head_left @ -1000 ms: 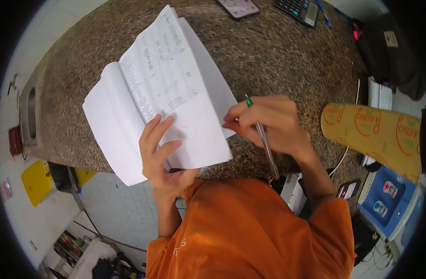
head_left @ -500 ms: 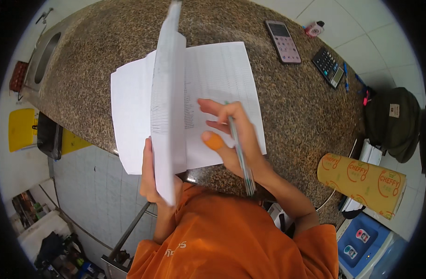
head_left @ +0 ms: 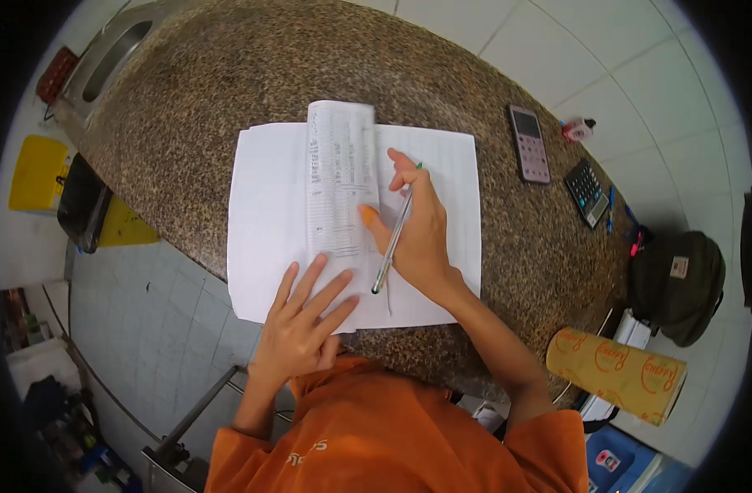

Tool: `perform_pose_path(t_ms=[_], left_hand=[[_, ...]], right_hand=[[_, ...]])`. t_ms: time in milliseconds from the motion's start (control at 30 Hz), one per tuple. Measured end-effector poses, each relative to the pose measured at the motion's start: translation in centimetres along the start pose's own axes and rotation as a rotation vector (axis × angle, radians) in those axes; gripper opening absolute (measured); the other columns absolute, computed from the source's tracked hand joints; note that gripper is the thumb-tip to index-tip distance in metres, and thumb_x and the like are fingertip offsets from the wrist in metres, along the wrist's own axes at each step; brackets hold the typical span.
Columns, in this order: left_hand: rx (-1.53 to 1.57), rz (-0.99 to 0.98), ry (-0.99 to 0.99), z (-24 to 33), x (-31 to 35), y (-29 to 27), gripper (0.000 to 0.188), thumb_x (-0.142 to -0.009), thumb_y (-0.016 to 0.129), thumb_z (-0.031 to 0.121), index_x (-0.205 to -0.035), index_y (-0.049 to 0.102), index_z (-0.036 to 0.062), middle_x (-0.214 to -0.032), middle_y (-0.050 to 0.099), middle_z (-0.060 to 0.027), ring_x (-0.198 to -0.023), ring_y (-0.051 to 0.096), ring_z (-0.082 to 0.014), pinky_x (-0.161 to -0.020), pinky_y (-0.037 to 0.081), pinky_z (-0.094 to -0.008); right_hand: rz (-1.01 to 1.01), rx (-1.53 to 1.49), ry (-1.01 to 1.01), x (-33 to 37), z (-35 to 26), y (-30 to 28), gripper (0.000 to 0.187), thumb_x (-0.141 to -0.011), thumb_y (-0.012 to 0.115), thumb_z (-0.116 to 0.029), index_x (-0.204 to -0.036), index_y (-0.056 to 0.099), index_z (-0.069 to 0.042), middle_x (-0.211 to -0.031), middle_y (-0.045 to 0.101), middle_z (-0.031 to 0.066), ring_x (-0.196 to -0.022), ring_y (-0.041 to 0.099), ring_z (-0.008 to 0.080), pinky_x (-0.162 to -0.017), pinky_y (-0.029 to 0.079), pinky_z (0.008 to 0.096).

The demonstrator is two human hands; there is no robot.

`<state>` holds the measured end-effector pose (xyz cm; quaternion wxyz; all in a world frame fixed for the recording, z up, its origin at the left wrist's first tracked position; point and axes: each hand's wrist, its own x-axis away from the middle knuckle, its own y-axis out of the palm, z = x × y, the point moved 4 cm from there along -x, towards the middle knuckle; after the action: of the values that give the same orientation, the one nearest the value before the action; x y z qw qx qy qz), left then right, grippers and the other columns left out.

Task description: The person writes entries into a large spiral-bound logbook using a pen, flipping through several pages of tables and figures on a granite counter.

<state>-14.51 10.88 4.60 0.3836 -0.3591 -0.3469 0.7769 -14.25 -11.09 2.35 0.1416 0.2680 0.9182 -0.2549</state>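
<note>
An open stack of printed white sheets (head_left: 261, 222) lies on the granite counter in front of me. Along its middle, a folded-over bundle of pages (head_left: 336, 164) with printed columns stands partly curled. My left hand (head_left: 304, 324) is spread over the stack's lower edge, fingers apart and resting on the paper at the bundle's lower end. In my right hand (head_left: 421, 234) is a clear pen (head_left: 391, 251) with green ends, held slanting between the fingers. An orange cover (head_left: 367, 216) sits on the right thumb, which is at the bundle's right edge.
Right of the papers on the granite counter (head_left: 441, 82) are a phone (head_left: 529, 144), a calculator (head_left: 587, 191), a small bottle (head_left: 578, 129) and blue pens (head_left: 611, 209). Beyond lie a dark green bag (head_left: 680, 287) and a yellow printed roll (head_left: 614, 374). A sink (head_left: 117, 62) is at far left.
The upright bundle of pages has come down and folded over leftward. My left hand has let go of its lower end and spread flat on the paper. The view has shifted.
</note>
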Motion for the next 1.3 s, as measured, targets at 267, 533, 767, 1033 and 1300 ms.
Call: perform_pose_path(t_ms=[267, 533, 767, 1033, 1300], left_hand=[[0.085, -0.241, 0.201, -4.5, -6.9, -1.9, 0.064, -0.08, 0.073, 0.055, -0.115, 0.071, 0.0013, -0.145, 0.053, -0.0214, -0.141, 0.044, -0.0404, -0.119, 0.026, -0.0585], [0.266, -0.167, 0.56, -9.1, -14.5, 0.5, 0.049, -0.086, 0.073, 0.044, -0.078, 0.069, -0.0042, -0.093, 0.071, -0.0189, -0.095, 0.068, -0.0363, -0.09, 0.053, -0.044], [0.471, -0.2, 0.54, -12.1, -16.2, 2.9, 0.022, -0.079, 0.082, 0.017, -0.08, 0.069, -0.0013, -0.093, 0.071, -0.0139, -0.091, 0.071, -0.0306, -0.087, 0.059, -0.0387], [0.178, 0.099, 0.463, -12.1, -14.8, 3.0, 0.026, -0.08, 0.083, 0.021, -0.083, 0.069, 0.0001, -0.103, 0.069, -0.014, -0.105, 0.068, -0.0273, -0.099, 0.056, -0.0412], [0.435, 0.022, 0.489, -13.4, -14.9, 3.7, 0.031, -0.08, 0.084, 0.025, -0.088, 0.071, -0.0029, -0.1, 0.071, -0.0128, -0.103, 0.069, -0.0258, -0.099, 0.057, -0.04]], right_hand=[[-0.131, -0.198, 0.207, -0.5, 1.9, 0.7, 0.021, -0.094, 0.07, -0.007, -0.098, 0.05, -0.001, -0.117, 0.07, 0.0207, -0.103, 0.071, 0.0277, -0.08, 0.059, 0.0373], [-0.02, -0.464, 0.417, -4.2, 4.1, -2.3, 0.057, -0.111, 0.026, -0.048, -0.103, 0.059, -0.002, -0.095, 0.068, 0.0114, -0.078, 0.066, 0.0154, -0.064, 0.051, 0.0265], [-0.028, -0.325, 0.47, -9.1, 7.6, -1.1, 0.028, -0.104, 0.059, -0.028, -0.097, 0.064, -0.001, -0.08, 0.07, 0.0084, -0.066, 0.066, 0.0109, -0.055, 0.051, 0.0233], [-0.066, -0.083, 0.443, -9.4, 8.4, -0.1, 0.014, -0.083, 0.076, -0.001, -0.088, 0.064, -0.001, -0.077, 0.07, 0.0034, -0.067, 0.063, 0.0045, -0.06, 0.049, 0.0203], [-0.035, -0.032, 0.409, -8.9, 8.3, -0.5, 0.016, -0.083, 0.074, 0.005, -0.082, 0.06, -0.001, -0.074, 0.067, 0.003, -0.065, 0.06, 0.0033, -0.058, 0.046, 0.0181]])
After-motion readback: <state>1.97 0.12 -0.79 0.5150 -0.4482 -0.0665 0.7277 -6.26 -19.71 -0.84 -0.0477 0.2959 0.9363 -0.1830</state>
